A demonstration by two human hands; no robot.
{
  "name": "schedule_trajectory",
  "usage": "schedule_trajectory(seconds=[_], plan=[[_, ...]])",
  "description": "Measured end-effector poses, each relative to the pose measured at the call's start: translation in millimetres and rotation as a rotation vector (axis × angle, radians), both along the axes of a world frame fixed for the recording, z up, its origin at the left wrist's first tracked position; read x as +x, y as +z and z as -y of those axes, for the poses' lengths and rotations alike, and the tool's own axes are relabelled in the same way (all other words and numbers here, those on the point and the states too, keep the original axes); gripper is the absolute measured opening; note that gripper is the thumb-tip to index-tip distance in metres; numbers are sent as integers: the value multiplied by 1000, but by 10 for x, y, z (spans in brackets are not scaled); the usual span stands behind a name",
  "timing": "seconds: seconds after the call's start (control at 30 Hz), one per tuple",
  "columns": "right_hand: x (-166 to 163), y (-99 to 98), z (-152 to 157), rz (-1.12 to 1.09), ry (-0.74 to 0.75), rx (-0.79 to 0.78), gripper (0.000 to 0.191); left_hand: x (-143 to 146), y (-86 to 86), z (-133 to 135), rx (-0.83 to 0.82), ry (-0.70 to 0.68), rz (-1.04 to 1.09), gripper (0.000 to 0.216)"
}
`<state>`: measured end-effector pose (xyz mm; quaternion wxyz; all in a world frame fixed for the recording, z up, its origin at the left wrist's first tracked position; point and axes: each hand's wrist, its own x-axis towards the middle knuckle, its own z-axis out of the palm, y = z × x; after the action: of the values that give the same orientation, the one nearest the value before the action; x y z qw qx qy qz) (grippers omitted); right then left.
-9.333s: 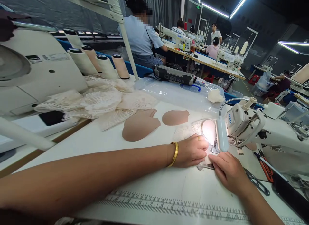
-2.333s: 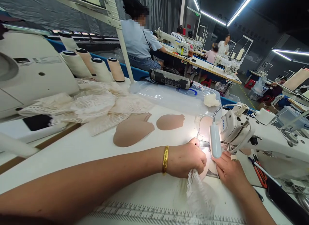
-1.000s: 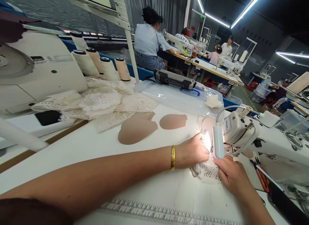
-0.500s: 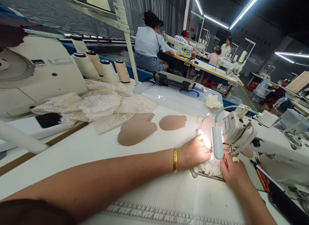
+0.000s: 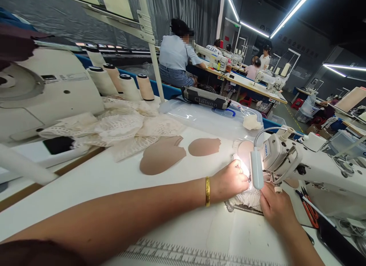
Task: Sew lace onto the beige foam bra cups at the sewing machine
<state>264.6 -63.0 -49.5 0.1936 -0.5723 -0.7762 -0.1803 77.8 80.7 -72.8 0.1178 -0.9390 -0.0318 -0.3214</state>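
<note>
White lace fabric [image 5: 246, 198] lies bunched under the head of a sewing machine [image 5: 281, 149], lit by a small lamp [image 5: 256, 170]. My left hand [image 5: 232, 180], with a gold bracelet at the wrist, has its fingers curled closed on the lace, left of the needle area. On the other side, my right hand [image 5: 275, 203] pinches the lace's right edge; its fingertips are partly behind the lamp. The needle itself is hidden. Beyond my left hand, a round beige piece [image 5: 245, 148] rests on the table with lace around it.
Beige cut pieces [image 5: 161, 157] and a lace pile [image 5: 120, 123] lie to the left, near thread cones [image 5: 145, 87]. A plastic lid [image 5: 185, 115] sits behind. Orange-handled scissors [image 5: 310, 210] and a black phone-like object [image 5: 340, 239] are at right, a ruler [image 5: 183, 254] in front. Co-workers sit beyond.
The view has shifted slightly. Both hands stay on the lace in nearly the same place; my right hand sits a touch further left and lower.
</note>
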Motion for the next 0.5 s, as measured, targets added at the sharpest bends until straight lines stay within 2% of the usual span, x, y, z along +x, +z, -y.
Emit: schedule_trajectory(seconds=[0.13,0.3,0.5], plan=[[-102,74,31,-41,129,-50,50,-96,113,59,27,-23,-28,24],[-148,117,39,-14,136,-137,29,-278,273,166,4,-76,-79,27],[-160,143,48,-76,168,-150,27,-275,247,155,-66,-77,-97,21]])
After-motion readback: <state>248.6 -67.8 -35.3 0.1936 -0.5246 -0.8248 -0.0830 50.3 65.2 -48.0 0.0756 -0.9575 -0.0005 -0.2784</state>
